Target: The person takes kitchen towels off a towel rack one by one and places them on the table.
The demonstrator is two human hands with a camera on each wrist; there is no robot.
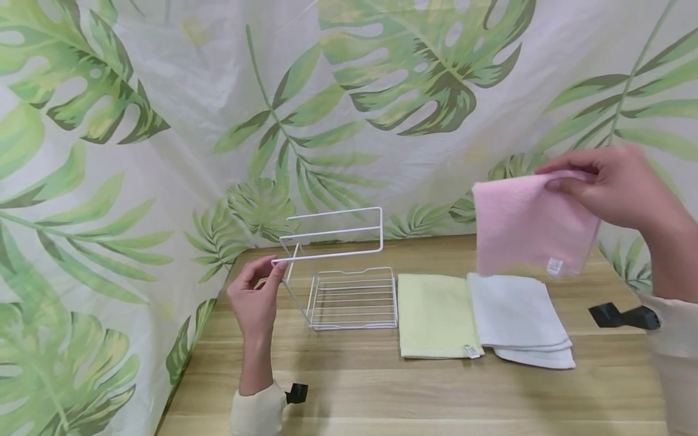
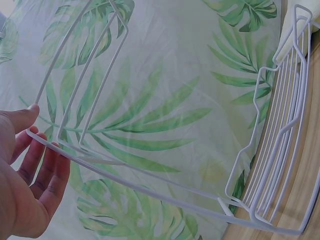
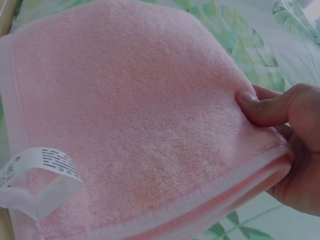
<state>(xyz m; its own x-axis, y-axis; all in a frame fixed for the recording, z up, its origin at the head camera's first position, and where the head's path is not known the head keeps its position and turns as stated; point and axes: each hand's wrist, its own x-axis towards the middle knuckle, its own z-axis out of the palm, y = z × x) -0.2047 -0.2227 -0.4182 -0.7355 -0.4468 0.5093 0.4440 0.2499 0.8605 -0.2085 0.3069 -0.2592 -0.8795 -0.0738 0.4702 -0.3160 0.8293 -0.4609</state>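
My left hand (image 1: 255, 300) pinches the near left corner of the raised upper part of a white wire rack (image 1: 353, 327) between thumb and fingers. Its slatted base appears to rest on the table. In the left wrist view, my left hand (image 2: 25, 185) has its fingers curled at the corner of the rack (image 2: 87, 75). A folded pink towel (image 1: 529, 224) hangs in the air from my right hand (image 1: 616, 184), above the white towels. The right wrist view shows my right hand (image 3: 300, 125) pinching one side of the pink towel (image 3: 135, 115), its printed label (image 3: 55, 175) at the opposite edge.
Right of the rack, a folded yellow towel (image 1: 436, 315) lies flat on the wooden table (image 1: 371, 393). Beside it is a small stack of white towels (image 1: 515, 312), slightly fanned. Behind the table hangs a leaf-patterned curtain (image 1: 414, 175), which also covers the left side.
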